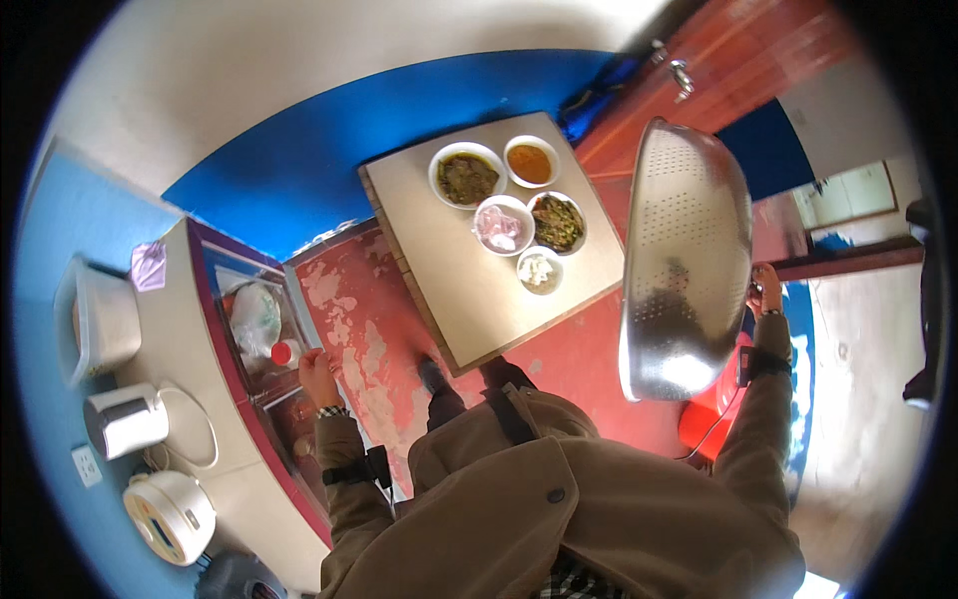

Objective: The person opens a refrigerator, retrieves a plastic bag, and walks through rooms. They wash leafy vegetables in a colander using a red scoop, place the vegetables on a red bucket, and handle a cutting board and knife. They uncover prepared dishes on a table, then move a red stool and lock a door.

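Note:
My right hand grips the near rim side of a large perforated stainless steel colander, tipped up on edge to the right of a small table. My left hand hangs loosely curled beside a cabinet's glass front, with nothing visible in it. White bowls of food stand on the table: a large bowl of dark greenish food, a bowl of orange-brown food, a bowl with pinkish plastic wrapping, a bowl of mixed greens and a small bowl of white pieces.
A low cabinet on the left bears a plastic bin, an electric kettle and a rice cooker. A red-capped jar shows inside it. Beyond the colander is a wooden door. A red container stands below my right arm.

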Motion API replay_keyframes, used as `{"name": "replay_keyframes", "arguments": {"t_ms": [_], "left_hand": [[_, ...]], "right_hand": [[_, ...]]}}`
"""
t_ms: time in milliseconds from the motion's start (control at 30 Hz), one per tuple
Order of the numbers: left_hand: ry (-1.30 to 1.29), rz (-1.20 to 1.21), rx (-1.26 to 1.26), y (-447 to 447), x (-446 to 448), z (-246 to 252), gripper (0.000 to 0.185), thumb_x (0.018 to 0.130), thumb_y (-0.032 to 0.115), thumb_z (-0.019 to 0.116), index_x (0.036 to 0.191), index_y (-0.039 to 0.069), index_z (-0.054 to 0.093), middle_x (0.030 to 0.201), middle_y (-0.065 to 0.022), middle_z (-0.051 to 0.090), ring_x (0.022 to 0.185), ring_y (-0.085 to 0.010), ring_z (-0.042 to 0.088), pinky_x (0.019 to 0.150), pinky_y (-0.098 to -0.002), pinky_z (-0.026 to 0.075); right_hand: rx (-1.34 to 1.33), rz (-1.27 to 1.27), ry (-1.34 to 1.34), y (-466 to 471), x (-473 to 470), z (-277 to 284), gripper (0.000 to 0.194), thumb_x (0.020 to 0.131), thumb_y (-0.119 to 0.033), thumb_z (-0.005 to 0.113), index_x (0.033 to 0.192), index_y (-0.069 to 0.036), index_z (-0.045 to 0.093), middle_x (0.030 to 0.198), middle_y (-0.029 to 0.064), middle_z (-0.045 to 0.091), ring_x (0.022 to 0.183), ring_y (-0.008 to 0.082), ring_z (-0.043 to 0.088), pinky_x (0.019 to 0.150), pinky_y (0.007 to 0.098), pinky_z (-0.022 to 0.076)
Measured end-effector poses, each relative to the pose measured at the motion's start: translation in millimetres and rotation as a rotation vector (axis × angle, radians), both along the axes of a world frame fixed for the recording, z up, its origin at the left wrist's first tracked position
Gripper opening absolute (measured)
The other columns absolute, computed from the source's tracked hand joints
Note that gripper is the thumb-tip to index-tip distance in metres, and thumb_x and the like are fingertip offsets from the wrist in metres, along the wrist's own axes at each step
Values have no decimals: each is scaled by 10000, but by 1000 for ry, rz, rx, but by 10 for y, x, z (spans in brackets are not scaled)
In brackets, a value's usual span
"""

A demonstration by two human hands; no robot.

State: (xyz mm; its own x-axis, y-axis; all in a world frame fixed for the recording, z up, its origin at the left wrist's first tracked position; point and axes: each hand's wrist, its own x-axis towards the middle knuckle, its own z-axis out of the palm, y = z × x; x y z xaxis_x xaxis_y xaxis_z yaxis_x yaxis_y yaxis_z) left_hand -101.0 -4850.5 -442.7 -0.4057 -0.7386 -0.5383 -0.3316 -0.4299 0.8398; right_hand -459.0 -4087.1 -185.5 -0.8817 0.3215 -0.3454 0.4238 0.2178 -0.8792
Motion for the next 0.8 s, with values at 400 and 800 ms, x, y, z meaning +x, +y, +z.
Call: {"name": "replay_keyframes", "arguments": {"t_ms": [400, 800], "left_hand": [[6, -685, 458, 1027, -1581, -411, 266, 885, 236, 632, 1088, 77, 565, 909, -53, 637, 787, -157, 640, 656, -281, 525], [-104, -628, 649, 2351, -3091, -1258, 445, 916, 172, 574, 1323, 70, 428, 1093, -114, 618, 935, -234, 642, 749, -349, 536]], "right_hand": [[77, -180, 47, 741, 804, -24, 222, 836, -171, 599, 1051, -116, 587, 703, -10, 552, 466, 93, 513, 403, 257, 485], [73, -124, -30, 1802, 96, -711, 221, 822, -128, 586, 1036, -75, 567, 694, 3, 543, 462, 105, 524, 392, 265, 505]]}}
